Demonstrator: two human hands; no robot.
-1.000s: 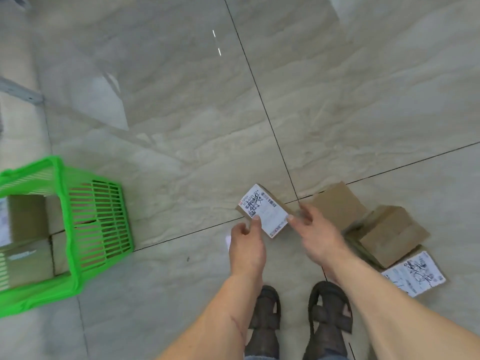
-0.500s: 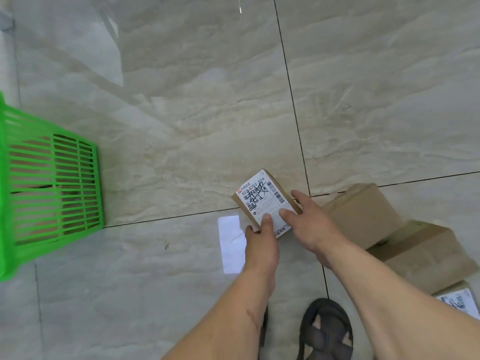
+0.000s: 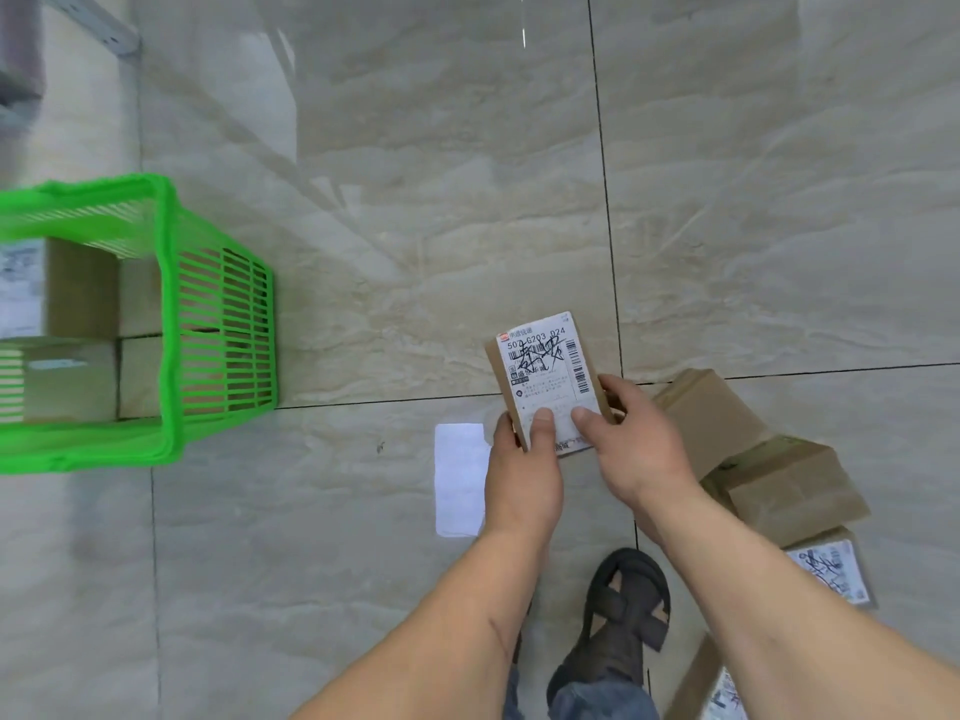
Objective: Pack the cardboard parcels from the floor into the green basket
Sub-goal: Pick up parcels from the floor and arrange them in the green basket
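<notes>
Held mid-carry at centre frame: labelled parcel [image 3: 545,376] gripped by left hand [image 3: 524,472] and right hand [image 3: 631,449], both closed on its lower end; next needed a swing toward the green basket [image 3: 166,314] at left edge, other parcels [image 3: 779,480] waiting lower right

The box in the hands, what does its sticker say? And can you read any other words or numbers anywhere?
"507-G203 D24": top line of the white label on the held parcel, gripped by the left hand and right hand; the first digits are partly scribbled over, so I'm unsure.
Its red logo text, barcodes and small print: too small to read.
Label on the floor parcel: scribbled and blurred.
Labels on parcels in the green basket: blurred.
</notes>
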